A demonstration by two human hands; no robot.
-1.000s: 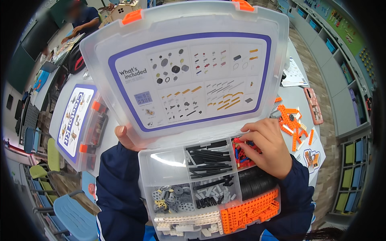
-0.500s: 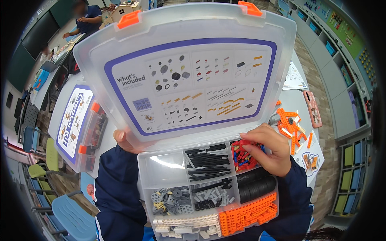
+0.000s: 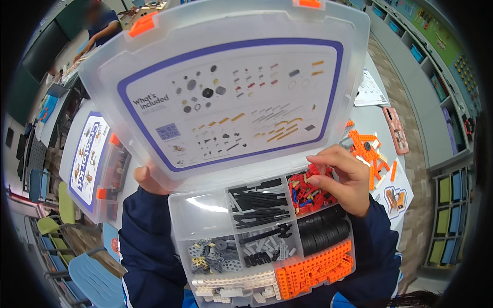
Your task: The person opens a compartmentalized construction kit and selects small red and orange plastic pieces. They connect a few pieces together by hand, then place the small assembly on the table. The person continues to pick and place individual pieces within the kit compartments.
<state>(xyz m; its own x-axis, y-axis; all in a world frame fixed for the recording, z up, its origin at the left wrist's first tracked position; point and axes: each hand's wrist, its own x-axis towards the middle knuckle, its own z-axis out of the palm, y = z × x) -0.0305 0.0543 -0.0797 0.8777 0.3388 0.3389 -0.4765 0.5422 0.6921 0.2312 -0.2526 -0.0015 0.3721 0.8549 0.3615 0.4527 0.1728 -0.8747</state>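
Observation:
A clear plastic parts case (image 3: 172, 226) tilts toward me with its lid (image 3: 354, 56) raised; a purple-framed picture sheet lines the lid. My left hand (image 3: 149, 180) grips the case near the hinge on the left side, its thumb showing and most fingers hidden behind the plastic. Above the compartment of small red and blue connector pieces (image 3: 303, 197), my right hand (image 3: 346, 177) has thumb and forefinger apart, with no piece visible between them. Other compartments hold black rods (image 3: 259, 203), grey gears (image 3: 218, 254), grey and black connectors (image 3: 264, 246), black tyres (image 3: 323, 236), white beams (image 3: 236, 282) and orange beams (image 3: 316, 269).
A second closed case (image 3: 90, 159) lies on the table at left. To the right are an orange built model (image 3: 364, 149), a pink phone case (image 3: 394, 131), and printed sheets (image 3: 371, 92). Blue and green chairs (image 3: 92, 272) stand at lower left. Another person (image 3: 102, 25) works far left.
The case and its lid have shifted slightly left and tilted a little. My right forefinger has lifted from the red pieces, widening its gap from the thumb.

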